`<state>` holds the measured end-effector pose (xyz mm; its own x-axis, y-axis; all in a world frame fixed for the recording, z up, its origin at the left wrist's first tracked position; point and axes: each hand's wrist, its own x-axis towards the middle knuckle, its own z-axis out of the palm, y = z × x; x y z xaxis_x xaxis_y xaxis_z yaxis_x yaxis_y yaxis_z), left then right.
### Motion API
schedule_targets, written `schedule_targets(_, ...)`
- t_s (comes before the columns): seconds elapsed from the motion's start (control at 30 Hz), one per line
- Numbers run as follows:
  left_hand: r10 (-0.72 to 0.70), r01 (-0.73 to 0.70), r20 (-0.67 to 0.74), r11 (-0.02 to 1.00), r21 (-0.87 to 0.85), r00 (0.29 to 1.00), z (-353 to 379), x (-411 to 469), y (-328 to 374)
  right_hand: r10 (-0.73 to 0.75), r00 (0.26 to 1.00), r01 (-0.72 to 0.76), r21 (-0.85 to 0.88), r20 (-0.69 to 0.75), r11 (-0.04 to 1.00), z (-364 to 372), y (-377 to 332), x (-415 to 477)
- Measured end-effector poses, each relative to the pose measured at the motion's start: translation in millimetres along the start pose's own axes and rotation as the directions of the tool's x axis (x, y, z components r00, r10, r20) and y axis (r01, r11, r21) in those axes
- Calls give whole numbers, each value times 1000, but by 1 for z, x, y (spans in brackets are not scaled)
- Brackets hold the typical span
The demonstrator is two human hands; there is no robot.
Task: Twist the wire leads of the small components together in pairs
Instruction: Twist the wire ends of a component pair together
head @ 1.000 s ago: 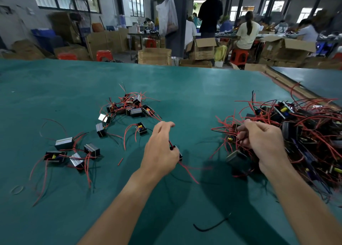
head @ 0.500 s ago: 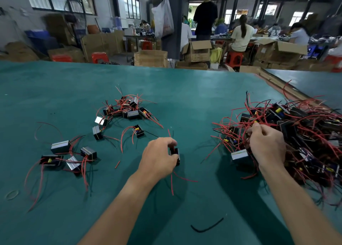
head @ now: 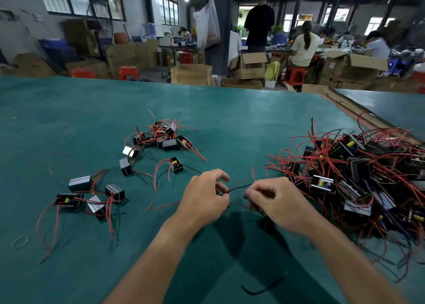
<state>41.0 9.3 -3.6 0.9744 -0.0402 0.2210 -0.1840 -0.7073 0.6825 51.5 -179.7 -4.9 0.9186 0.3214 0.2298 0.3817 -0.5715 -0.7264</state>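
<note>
Green matting (head: 69, 269) is covering the workbench, and nearest the person a stray black offcut (head: 259, 288) is lying on it. Just beyond, both hands are meeting low over the mat. The left hand (head: 202, 200) is pinching the wire leads (head: 239, 187), one red and one black, between thumb and fingertip, and the strands are fanning apart toward the right hand (head: 278, 203). That hand's fingers are curling in and seem to be closing on the same wire leads, though blur is hiding exactly where. A dark shape is hanging under it, probably a component, too hidden to be sure.

As I judge it, one pair is only being lined up, since no winding is showing yet. The next move is calling for one pinch staying firm while the other is rolling the strands round each other, kept taut.

On the left, loose groups of components (head: 92, 195) are resting with leads trailing, and a rubber band (head: 20, 241) is lying beside them. On the right, the big tangled pile (head: 358, 177) is sitting near the right hand. Farther out, another cluster (head: 161, 138) is lying mid-table, and past the edge cardboard boxes (head: 190, 73) and seated workers are filling the workshop
</note>
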Motion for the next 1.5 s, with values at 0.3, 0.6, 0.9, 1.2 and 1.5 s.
schedule_targets(0.3, 44, -43, -34, 998, 47, 998, -3, -2, 1, -20, 999, 20, 14, 46, 1000, -12, -3, -3)
schedule_targets(0.6, -5, 6, -58, 1000, 28, 998, -2, -2, 3, 25, 1000, -24, -101, 9, 995, -15, 1, -3)
schedule_targets(0.9, 80, -79, 55, 997, -10, 995, -4, -6, 10, 1, 999, -7, -114, -52, 993, -14, 6, 1)
schedule_targets(1.2, 97, -92, 29, 988, -122, 995, 7, -4, 8, 36, 999, -33, 145, -17, 989, -10, 2, -1)
schedule_targets(1.5, 87, -75, 46, 974, -214, 995, 11, -1, 5, 123, 992, -118, 263, -5, 958, -4, -2, -1)
